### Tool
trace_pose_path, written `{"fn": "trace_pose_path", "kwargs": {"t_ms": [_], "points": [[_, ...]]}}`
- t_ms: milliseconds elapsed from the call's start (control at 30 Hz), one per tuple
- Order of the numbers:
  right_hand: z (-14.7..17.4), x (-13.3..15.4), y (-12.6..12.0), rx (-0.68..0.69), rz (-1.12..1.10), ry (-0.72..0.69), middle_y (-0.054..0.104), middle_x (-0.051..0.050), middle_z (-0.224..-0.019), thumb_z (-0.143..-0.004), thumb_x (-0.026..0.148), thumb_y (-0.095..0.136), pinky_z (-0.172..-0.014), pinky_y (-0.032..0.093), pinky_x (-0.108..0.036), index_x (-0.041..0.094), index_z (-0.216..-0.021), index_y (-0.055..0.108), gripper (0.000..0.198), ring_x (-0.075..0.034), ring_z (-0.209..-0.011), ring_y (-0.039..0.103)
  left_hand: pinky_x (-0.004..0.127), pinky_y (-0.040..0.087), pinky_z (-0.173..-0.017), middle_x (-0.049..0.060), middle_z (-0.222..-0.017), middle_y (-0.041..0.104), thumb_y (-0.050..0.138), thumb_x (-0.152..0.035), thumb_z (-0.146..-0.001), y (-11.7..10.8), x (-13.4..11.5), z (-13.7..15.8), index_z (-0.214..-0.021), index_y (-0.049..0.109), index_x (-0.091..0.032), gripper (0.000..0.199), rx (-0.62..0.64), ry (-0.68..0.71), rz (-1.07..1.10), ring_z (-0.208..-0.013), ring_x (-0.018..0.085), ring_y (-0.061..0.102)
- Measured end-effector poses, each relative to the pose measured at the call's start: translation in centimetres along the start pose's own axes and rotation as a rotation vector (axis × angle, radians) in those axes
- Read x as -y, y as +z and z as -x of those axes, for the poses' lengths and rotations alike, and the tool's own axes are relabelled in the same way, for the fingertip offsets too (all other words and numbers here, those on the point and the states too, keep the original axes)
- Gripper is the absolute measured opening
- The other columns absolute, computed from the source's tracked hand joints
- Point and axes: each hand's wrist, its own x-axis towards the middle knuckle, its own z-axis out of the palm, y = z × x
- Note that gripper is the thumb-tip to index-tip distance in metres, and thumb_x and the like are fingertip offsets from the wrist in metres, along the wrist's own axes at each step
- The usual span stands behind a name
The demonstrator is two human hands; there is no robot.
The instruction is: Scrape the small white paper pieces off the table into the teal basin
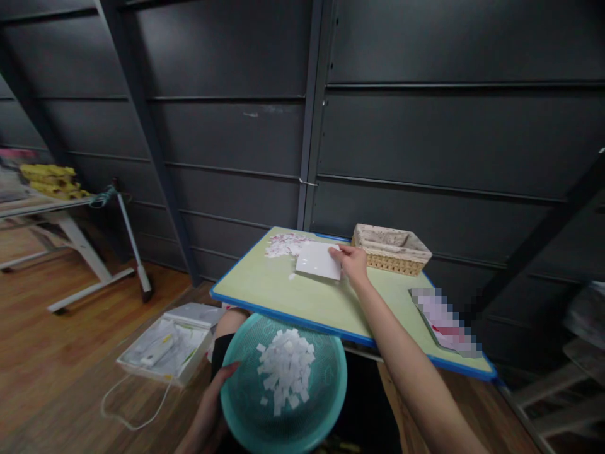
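Observation:
Between the thumb and fingers of my right hand (350, 260) is a white card (317, 261), tilted low over the table. Its left edge meets a pile of small paper scraps (282, 244), pale with reddish marks. My left hand (222, 384) grips the left rim of a teal plastic basket (328, 391), the thumb lying over the edge and the other fingers hidden below. A heap of small white paper pieces (287, 366) lies inside this basket, which rests at my lap below the table's front edge.
The yellow-green table (255, 284) has a blue edge. A cloth-lined wicker basket (394, 258) stands at its back right, with a blurred flat item (444, 321) nearer. On the floor at left sits an open white box (189, 372) with a cord. Dark wall panels (227, 126) rise behind.

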Motion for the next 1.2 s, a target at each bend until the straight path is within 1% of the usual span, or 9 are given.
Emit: {"fn": "trace_pose_path", "kwargs": {"t_ms": [67, 300, 467, 700, 767, 867, 967, 1067, 1200], "points": [[-0.3, -0.5, 0.0, -0.032, 0.082, -0.029, 0.074, -0.011, -0.077, -0.06, 0.047, 0.068, -0.058, 0.046, -0.031, 0.007, -0.087, 0.078, 0.049, -0.023, -0.066, 0.062, 0.044, 0.059, -0.079, 0.009, -0.064, 0.078, 0.071, -0.017, -0.071, 0.0, 0.0, 0.0, -0.1, 0.069, -0.009, 0.03, 0.003, 0.002, -0.01, -0.074, 0.033, 0.075], [0.0, -1.2, 0.8, 0.073, 0.144, -0.098, 0.076, -0.014, -0.084, -0.068, 0.052, 0.066, -0.063, 0.05, -0.033, 0.007, -0.097, 0.077, 0.055, -0.027, -0.072, 0.068, 0.044, 0.059, -0.078, 0.009, -0.065, 0.078, 0.069, -0.019, -0.072, 0.2, -0.1, 0.3, -0.113, 0.064, -0.005, 0.044, 0.007, -0.007, 0.001, -0.072, 0.032, 0.075], [-0.1, -1.2, 0.9, -0.007, 0.203, -0.132, 0.076, -0.015, -0.091, -0.072, 0.051, 0.064, -0.068, 0.051, -0.035, 0.01, -0.101, 0.077, 0.052, -0.028, -0.078, 0.069, 0.042, 0.058, -0.081, 0.011, -0.071, 0.08, 0.07, -0.024, -0.072, 0.3, -0.1, 0.6, -0.12, 0.059, -0.002, 0.054, 0.051, -0.042, 0.034, -0.083, 0.033, 0.075], [0.0, -1.1, 1.5, 0.078, 0.274, -0.184, 0.076, -0.014, -0.09, -0.079, 0.048, 0.061, -0.072, 0.051, -0.036, 0.011, -0.106, 0.076, 0.048, -0.029, -0.079, 0.07, 0.043, 0.058, -0.082, 0.01, -0.077, 0.08, 0.07, -0.02, -0.072, 0.7, -0.1, 0.8, -0.11, 0.066, -0.009, 0.04, 0.03, -0.048, 0.028, -0.089, 0.034, 0.074], [-0.1, -1.1, 1.8, 0.078, 0.272, -0.194, 0.076, -0.012, -0.092, -0.081, 0.048, 0.059, -0.073, 0.052, -0.036, 0.013, -0.107, 0.076, 0.046, -0.03, -0.084, 0.07, 0.043, 0.058, -0.083, 0.011, -0.073, 0.079, 0.069, -0.019, -0.073, 0.6, 0.1, 0.6, -0.106, 0.067, -0.008, 0.035, 0.032, -0.031, 0.025, -0.09, 0.035, 0.073], [-0.4, -1.2, 2.5, 0.1, 0.306, -0.275, 0.075, -0.009, -0.101, -0.085, 0.046, 0.057, -0.079, 0.051, -0.038, 0.02, -0.105, 0.077, 0.038, -0.032, -0.094, 0.069, 0.044, 0.058, -0.08, 0.01, -0.064, 0.077, 0.069, -0.017, -0.072, 0.3, 0.3, 0.3, -0.102, 0.067, -0.007, 0.031, 0.018, -0.002, -0.002, -0.088, 0.035, 0.074], [-0.7, -1.3, 3.1, 0.128, 0.353, -0.338, 0.073, -0.009, -0.108, -0.087, 0.042, 0.056, -0.083, 0.05, -0.039, 0.021, -0.103, 0.077, 0.034, -0.032, -0.096, 0.069, 0.046, 0.059, -0.078, 0.008, -0.065, 0.078, 0.071, -0.022, -0.071, -0.1, 0.4, 0.0, -0.102, 0.067, -0.009, 0.033, 0.045, -0.01, -0.009, -0.082, 0.035, 0.074], [-0.9, -1.2, 3.3, 0.18, 0.365, -0.339, 0.074, -0.009, -0.106, -0.087, 0.04, 0.057, -0.083, 0.05, -0.039, 0.021, -0.101, 0.077, 0.032, -0.032, -0.095, 0.069, 0.047, 0.059, -0.08, 0.008, -0.069, 0.079, 0.072, -0.025, -0.071, -0.3, 0.4, -0.1, -0.107, 0.067, -0.01, 0.04, 0.093, -0.061, 0.011, -0.081, 0.035, 0.075], [-0.5, -0.8, 3.4, 0.288, 0.295, -0.364, 0.076, -0.007, -0.1, -0.084, 0.041, 0.062, -0.084, 0.05, -0.039, 0.021, -0.093, 0.079, 0.028, -0.032, -0.096, 0.069, 0.047, 0.059, -0.079, 0.01, -0.072, 0.08, 0.072, -0.026, -0.071, -0.2, 0.5, 0.1, -0.111, 0.066, -0.009, 0.044, 0.081, -0.096, 0.036, -0.087, 0.037, 0.074]]}}
